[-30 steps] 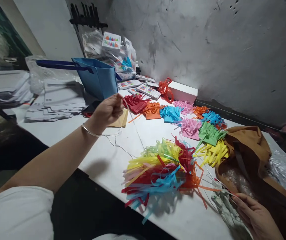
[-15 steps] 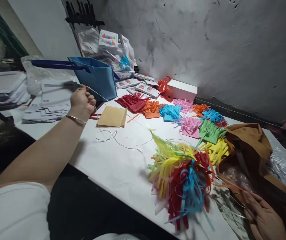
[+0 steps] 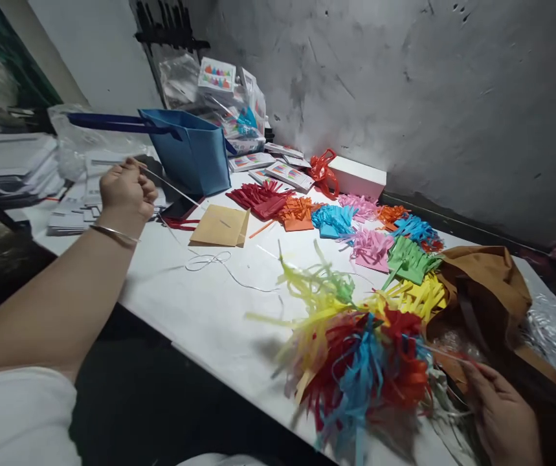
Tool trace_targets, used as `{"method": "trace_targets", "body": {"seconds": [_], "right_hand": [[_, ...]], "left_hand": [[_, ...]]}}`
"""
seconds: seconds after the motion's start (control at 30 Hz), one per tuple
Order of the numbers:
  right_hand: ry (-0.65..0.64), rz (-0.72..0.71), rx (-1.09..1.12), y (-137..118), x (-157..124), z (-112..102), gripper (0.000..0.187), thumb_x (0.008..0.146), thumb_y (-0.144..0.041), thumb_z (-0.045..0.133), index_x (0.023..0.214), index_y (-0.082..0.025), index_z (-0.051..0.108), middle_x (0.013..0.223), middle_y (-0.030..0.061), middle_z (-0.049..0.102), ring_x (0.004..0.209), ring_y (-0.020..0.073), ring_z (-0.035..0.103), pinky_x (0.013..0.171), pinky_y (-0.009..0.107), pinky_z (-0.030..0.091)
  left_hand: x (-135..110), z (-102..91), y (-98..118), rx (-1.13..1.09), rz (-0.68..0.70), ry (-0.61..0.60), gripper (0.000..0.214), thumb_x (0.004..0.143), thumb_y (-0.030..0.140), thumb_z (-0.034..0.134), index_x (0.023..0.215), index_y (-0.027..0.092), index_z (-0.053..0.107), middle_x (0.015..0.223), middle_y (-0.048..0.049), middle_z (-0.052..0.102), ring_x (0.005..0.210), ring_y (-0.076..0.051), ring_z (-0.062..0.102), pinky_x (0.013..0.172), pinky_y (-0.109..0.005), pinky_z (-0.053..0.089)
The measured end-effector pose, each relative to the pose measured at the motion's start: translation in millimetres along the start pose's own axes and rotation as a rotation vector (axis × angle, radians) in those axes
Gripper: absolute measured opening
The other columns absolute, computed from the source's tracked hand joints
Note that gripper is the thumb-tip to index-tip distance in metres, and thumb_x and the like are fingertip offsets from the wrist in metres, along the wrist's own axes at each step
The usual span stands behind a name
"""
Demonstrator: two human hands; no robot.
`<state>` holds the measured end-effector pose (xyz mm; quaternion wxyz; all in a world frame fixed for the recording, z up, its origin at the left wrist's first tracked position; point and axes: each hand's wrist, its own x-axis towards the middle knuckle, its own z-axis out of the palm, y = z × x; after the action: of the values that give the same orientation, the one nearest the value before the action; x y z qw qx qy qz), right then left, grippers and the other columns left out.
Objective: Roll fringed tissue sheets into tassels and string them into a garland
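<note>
My left hand point(image 3: 127, 189) is closed in a pinch on a thin white string point(image 3: 173, 188), raised over the left side of the table. From there the string runs rightward to a bunch of tissue-paper tassels point(image 3: 355, 349) in yellow, green, red, blue and orange. My right hand point(image 3: 503, 411), low on the right, pinches the string's other end. Between the two hands the tassels hang just above the table's front edge, blurred by motion. A loose loop of string point(image 3: 210, 260) lies on the white tabletop near a folded tan paper piece point(image 3: 219, 226).
Several fringed paper stacks point(image 3: 331, 220) lie in a row across the table. Behind stand a blue bag point(image 3: 188, 149), printed packets point(image 3: 290, 175) and a white box point(image 3: 358, 175). A brown bag point(image 3: 486, 285) sits at right, white envelopes point(image 3: 71, 210) at left.
My left hand has moved left and slightly up, drawing the string along. The tassel bunch has swung and spread out. My right hand has shifted a little to the left.
</note>
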<state>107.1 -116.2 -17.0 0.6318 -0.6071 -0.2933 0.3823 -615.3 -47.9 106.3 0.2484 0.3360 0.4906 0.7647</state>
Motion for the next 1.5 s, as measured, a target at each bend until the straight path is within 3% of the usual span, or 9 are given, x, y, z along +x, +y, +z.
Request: {"method": "trace_targets", "body": {"seconds": [0.13,0.27,0.4,0.5,0.63,0.77,1.07,1.27,1.5], "right_hand": [[0.06,-0.031,-0.055,4,5,-3,0.058,0.043,-0.043,0.095,0.089,-0.019,0.07,0.069,-0.0019,0.071,0.051,0.0117,0.063,0.042,0.017,0.05],[-0.002,-0.088,-0.285,12,2,-10,0.059,0.049,-0.053,0.09,0.093,-0.017,0.071,0.07,0.0025,0.071,0.055,0.0181,0.064,0.042,0.025,0.049],[-0.099,-0.081,-0.486,9,-9,-3,0.072,0.05,-0.065,0.083,0.102,-0.017,0.067,0.074,0.0057,0.072,0.065,0.0239,0.068,0.051,0.03,0.054],[-0.083,-0.167,-0.764,-1,-20,9,0.082,0.059,-0.075,0.07,0.116,-0.017,0.063,0.088,0.0123,0.072,0.08,0.0319,0.07,0.063,0.04,0.057],[0.017,-0.607,-1.2,-18,-42,36,0.077,0.078,-0.075,0.054,0.13,-0.018,0.062,0.111,0.0202,0.063,0.095,0.0398,0.066,0.068,0.048,0.053],[-0.031,-1.067,-1.095,-31,-71,86,0.056,0.092,-0.061,0.052,0.122,-0.016,0.066,0.112,0.0175,0.06,0.093,0.0309,0.065,0.075,0.04,0.052],[-0.735,-1.068,-1.101,-29,-104,186,0.031,0.105,-0.036,0.039,0.102,-0.022,0.066,0.094,0.0043,0.069,0.079,0.0161,0.068,0.072,0.026,0.047],[-0.869,-0.947,-1.386,-18,-111,261,0.029,0.102,-0.036,0.045,0.115,-0.016,0.062,0.103,0.0115,0.072,0.086,0.0224,0.071,0.067,0.027,0.046],[-1.205,-0.869,-1.461,-26,-117,240,0.017,0.091,-0.014,0.054,0.087,-0.019,0.07,0.082,0.0061,0.074,0.078,0.0216,0.071,0.068,0.025,0.046]], "left_hand": [[-1,-12.3,-23,0.166,0.056,0.069,0.027,0.103,0.03,0.051,0.08,0.016,0.048,0.052,0.0114,0.038,0.039,-0.003,0.027,0.039,-0.015,0.022],[-6,-18.2,-45,0.416,-0.015,-0.108,0.024,0.098,0.035,0.06,0.102,0.012,0.063,0.085,-0.0009,0.063,0.063,-0.009,0.059,0.056,-0.023,0.053],[-17,-5.7,-56,0.673,0.015,-0.322,0.022,0.094,0.033,0.066,0.096,0.012,0.065,0.09,-0.003,0.066,0.075,-0.014,0.064,0.068,-0.029,0.056],[-40,23.7,-65,0.805,0.1,-0.489,0.024,0.08,0.032,0.078,0.084,0.012,0.067,0.087,-0.0046,0.068,0.082,-0.018,0.063,0.075,-0.029,0.051],[-97,84.7,-95,0.89,0.14,-0.862,0.024,0.082,0.037,0.073,0.093,0.015,0.073,0.094,-0.0055,0.072,0.081,-0.017,0.065,0.075,-0.027,0.05],[-149,146.4,-135,0.934,0.145,-1.077,0.026,0.092,0.035,0.067,0.106,0.014,0.068,0.105,-0.0077,0.069,0.094,-0.02,0.066,0.087,-0.037,0.053],[-166,181.5,-141,0.75,-0.001,-1.114,0.025,0.097,0.036,0.059,0.101,0.012,0.065,0.092,-0.0044,0.068,0.081,-0.016,0.066,0.074,-0.033,0.056],[-185,177.9,-103,0.507,-0.106,-1.111,0.044,0.095,0.053,0.048,0.089,0.013,0.065,0.068,-0.0002,0.061,0.058,-0.012,0.055,0.053,-0.023,0.045],[-150,165.8,-90,0.47,-0.071,-0.898,0.04,0.087,0.051,0.056,0.086,0.013,0.07,0.066,-0.0006,0.059,0.057,-0.012,0.046,0.051,-0.022,0.033]]}}
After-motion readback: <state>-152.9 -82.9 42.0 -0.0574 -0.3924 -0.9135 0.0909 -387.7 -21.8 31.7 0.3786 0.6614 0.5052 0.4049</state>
